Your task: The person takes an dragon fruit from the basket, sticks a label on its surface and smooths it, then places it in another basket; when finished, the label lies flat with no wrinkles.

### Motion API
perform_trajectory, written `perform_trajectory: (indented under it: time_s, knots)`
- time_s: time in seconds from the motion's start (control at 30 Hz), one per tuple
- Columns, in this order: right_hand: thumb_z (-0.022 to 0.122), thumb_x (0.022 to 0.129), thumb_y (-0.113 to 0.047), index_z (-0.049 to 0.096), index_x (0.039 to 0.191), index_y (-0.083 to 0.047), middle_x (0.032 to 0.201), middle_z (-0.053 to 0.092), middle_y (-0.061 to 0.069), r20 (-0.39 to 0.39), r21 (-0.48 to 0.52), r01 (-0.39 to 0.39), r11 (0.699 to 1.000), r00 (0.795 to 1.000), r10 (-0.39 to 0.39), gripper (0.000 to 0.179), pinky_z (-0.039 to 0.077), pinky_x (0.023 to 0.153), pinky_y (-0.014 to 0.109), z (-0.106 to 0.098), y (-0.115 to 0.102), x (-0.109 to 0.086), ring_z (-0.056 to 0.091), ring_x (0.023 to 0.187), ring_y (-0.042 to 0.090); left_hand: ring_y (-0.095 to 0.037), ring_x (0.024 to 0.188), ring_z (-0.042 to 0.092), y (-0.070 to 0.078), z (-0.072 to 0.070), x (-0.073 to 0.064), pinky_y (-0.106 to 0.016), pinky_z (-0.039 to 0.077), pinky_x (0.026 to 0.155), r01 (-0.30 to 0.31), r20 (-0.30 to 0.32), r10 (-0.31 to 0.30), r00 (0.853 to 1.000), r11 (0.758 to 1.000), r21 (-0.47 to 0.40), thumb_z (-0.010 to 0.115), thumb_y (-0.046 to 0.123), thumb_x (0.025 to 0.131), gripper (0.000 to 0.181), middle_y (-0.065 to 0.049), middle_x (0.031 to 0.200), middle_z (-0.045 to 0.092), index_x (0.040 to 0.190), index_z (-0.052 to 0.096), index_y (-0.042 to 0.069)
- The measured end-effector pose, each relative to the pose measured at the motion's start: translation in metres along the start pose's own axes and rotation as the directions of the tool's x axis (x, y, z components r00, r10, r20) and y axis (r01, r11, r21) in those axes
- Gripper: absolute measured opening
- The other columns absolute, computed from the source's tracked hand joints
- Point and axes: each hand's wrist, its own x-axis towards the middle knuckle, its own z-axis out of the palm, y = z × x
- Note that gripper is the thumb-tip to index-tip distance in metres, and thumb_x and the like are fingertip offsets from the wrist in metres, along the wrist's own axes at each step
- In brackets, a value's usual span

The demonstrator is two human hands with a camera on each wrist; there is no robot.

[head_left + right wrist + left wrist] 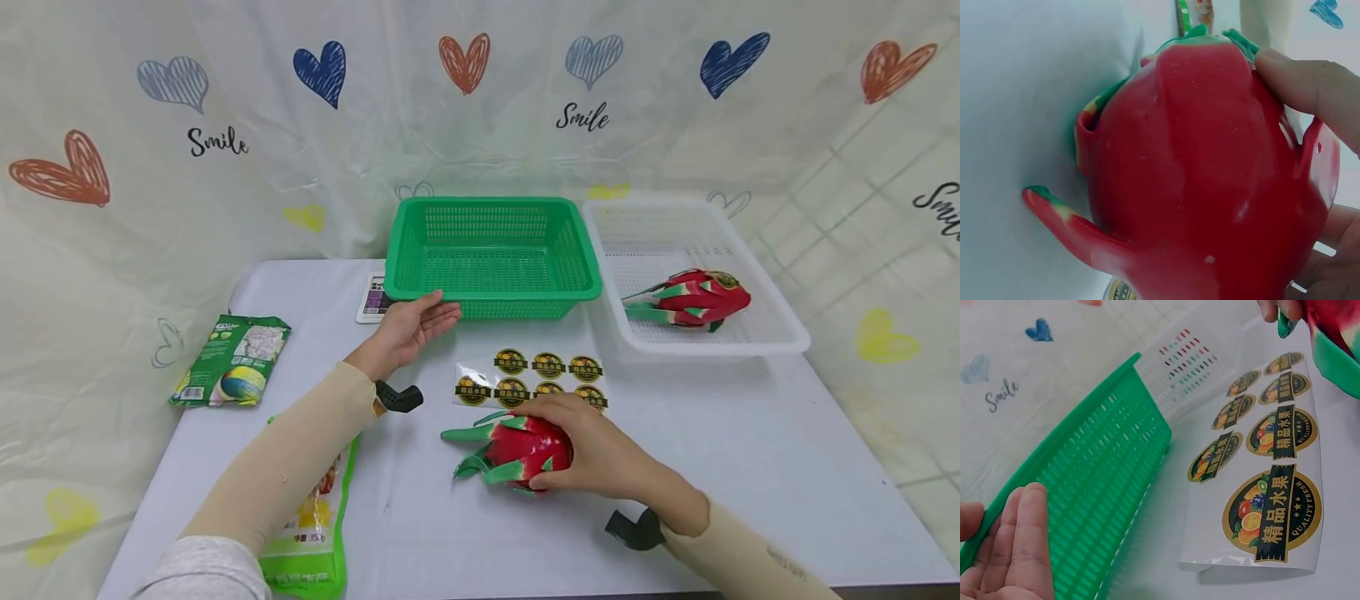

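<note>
Dragon fruit (525, 446), red with green-tipped scales, clasped between thumb and fingers of the right grip (600, 450) over the worktop (450, 550), leafy end pointing left from it. Just beyond that grip, sheet of round stickers (512, 392). Beyond and right, white basket (712, 346) containing second dragon fruit (701, 298). Pinched at the rim by the left grip (411, 329): green basket (495, 294).

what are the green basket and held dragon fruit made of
Green basket: likely moulded plastic, slightly glossy, from its even colour and regular slots. Held dragon fruit: glossy, perhaps plastic or rubber, given its smooth surface and bright highlights; possibly real.
</note>
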Motion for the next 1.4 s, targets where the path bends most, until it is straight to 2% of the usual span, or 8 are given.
perform_trajectory:
  time_s: [0.3, 0.43, 0.5, 0.6, 0.7, 0.83, 1.03, 1.4]
  knots:
    - [0.097, 0.070, -0.040, 0.059, 0.145, -0.029, 0.143, 0.060, -0.006, -0.040, -0.010, 0.021, 1.000, 0.999, -0.022, 0.084, 0.056, 0.098, 0.052, 0.003, -0.001, -0.005, 0.054, 0.133, 0.021, -0.016, 0.089, 0.079, -0.003, 0.001, 0.002, -0.029, 0.062, 0.088, -0.004, -0.017, 0.005, 1.000, 0.998, 0.059, 0.059, 0.025, 0.108, 0.030, -0.007, 0.098, 0.079, 0.125, 0.062, 0.001]
    - [0.097, 0.070, -0.040, 0.059, 0.145, -0.029, 0.143, 0.059, -0.008, -0.051, -0.005, 0.032, 0.999, 0.998, -0.032, 0.085, 0.056, 0.099, 0.051, 0.002, -0.002, -0.007, 0.054, 0.133, 0.019, -0.018, 0.101, 0.076, -0.013, 0.001, 0.002, -0.033, 0.060, 0.098, -0.037, 0.008, 0.036, 0.999, 0.952, 0.305, 0.065, 0.027, 0.105, 0.040, -0.016, 0.118, 0.076, 0.129, 0.064, -0.004]
    - [0.097, 0.070, -0.040, 0.059, 0.145, -0.030, 0.143, 0.059, -0.009, -0.055, -0.003, 0.028, 1.000, 0.998, -0.028, 0.085, 0.056, 0.099, 0.050, 0.001, -0.002, -0.008, 0.054, 0.132, 0.017, -0.020, 0.106, 0.075, -0.020, 0.003, 0.002, -0.034, 0.059, 0.099, -0.075, 0.049, 0.058, 0.997, 0.846, 0.528, 0.069, 0.028, 0.102, 0.042, -0.018, 0.125, 0.074, 0.131, 0.066, -0.002]
    - [0.097, 0.071, -0.043, 0.059, 0.145, -0.031, 0.143, 0.059, -0.011, -0.057, 0.017, 0.014, 1.000, 0.998, -0.013, 0.084, 0.056, 0.100, 0.049, -0.001, -0.002, -0.010, 0.054, 0.132, 0.015, -0.023, 0.111, 0.073, -0.030, 0.008, 0.002, -0.035, 0.060, 0.095, -0.165, 0.142, 0.085, 0.986, 0.564, 0.809, 0.073, 0.029, 0.098, 0.041, -0.014, 0.125, 0.074, 0.130, 0.069, 0.003]
    - [0.095, 0.073, -0.047, 0.059, 0.145, -0.031, 0.144, 0.058, -0.010, -0.058, 0.044, -0.003, 0.999, 0.998, 0.006, 0.082, 0.057, 0.099, 0.046, -0.002, -0.002, -0.012, 0.054, 0.132, 0.015, -0.024, 0.112, 0.072, -0.037, 0.016, 0.002, -0.036, 0.058, 0.094, -0.249, 0.233, 0.088, 0.968, 0.312, 0.917, 0.076, 0.030, 0.096, 0.041, -0.011, 0.121, 0.076, 0.129, 0.071, 0.005]
    - [0.091, 0.076, -0.050, 0.060, 0.144, -0.027, 0.144, 0.059, -0.008, -0.044, 0.104, -0.031, 0.994, 0.998, 0.036, 0.078, 0.060, 0.095, 0.037, -0.004, 0.002, -0.014, 0.055, 0.132, 0.017, -0.023, 0.109, 0.072, -0.043, 0.023, 0.003, -0.037, 0.057, 0.098, -0.311, 0.303, 0.077, 0.950, 0.164, 0.936, 0.078, 0.028, 0.094, 0.041, -0.009, 0.115, 0.077, 0.127, 0.072, 0.003]
    - [0.088, 0.083, -0.041, 0.062, 0.141, -0.028, 0.138, 0.065, -0.008, -0.063, 0.215, -0.067, 0.974, 0.995, 0.083, 0.065, 0.058, 0.097, 0.048, -0.015, 0.017, -0.015, 0.061, 0.126, 0.022, -0.015, 0.093, 0.070, -0.048, 0.027, 0.006, -0.030, 0.056, 0.086, -0.336, 0.334, 0.031, 0.942, 0.115, 0.935, 0.077, 0.024, 0.095, 0.028, -0.006, 0.103, 0.078, 0.116, 0.077, 0.006]
    - [0.066, 0.103, -0.030, 0.070, 0.128, -0.009, 0.119, 0.076, 0.008, -0.069, 0.294, -0.180, 0.939, 0.976, 0.208, 0.033, 0.059, 0.077, 0.029, -0.037, 0.045, 0.015, 0.072, 0.099, 0.027, -0.025, 0.115, 0.069, -0.047, 0.029, 0.007, -0.037, 0.056, 0.098, -0.279, 0.288, -0.011, 0.958, 0.210, 0.937, 0.068, 0.020, 0.099, 0.028, -0.011, 0.124, 0.076, 0.122, 0.076, 0.006]
